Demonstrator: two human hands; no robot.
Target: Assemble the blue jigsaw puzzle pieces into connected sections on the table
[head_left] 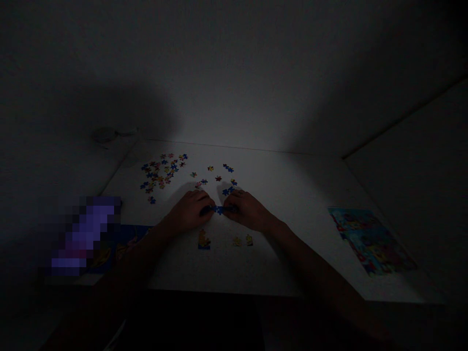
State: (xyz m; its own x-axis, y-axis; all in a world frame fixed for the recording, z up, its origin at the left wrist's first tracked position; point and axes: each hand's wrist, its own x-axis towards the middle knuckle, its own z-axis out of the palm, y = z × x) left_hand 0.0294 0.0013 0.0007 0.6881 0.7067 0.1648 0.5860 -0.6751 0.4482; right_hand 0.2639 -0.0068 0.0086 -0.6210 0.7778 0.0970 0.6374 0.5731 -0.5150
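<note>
Both hands are closed in a pinch, the left hand [188, 212] and the right hand [248, 210] meeting fingertip to fingertip on a blue jigsaw piece [218, 209] held just above the white table [175, 273]. The dim light does not show whether this is one piece or two pressed together.

At the far left, a pixelated purple object [86, 234] lies beside a dark blue printed sheet [127, 239], which is partly hidden by the left forearm. Farther out on the table, a dense scatter of loose multicoloured pieces [161, 173] spreads above the left hand. Nearer the body, below the left hand, a small yellow-and-blue group of pieces [204, 240] appears to be joined, though it is too dim to be sure.

Toward the middle, a few separate pieces lie apart, including a yellow piece [210, 168] and a blue pair [228, 168] near the far side, with another blue pair [228, 190] just beyond the right hand. Two small yellow pieces [237, 241] sit below the right hand. At the right, a colourful picture sheet [372, 241] lies at an angle.

So far, very little looks assembled: only the small group and the pinched blue piece seem to be in work, while most pieces remain loose.
</note>
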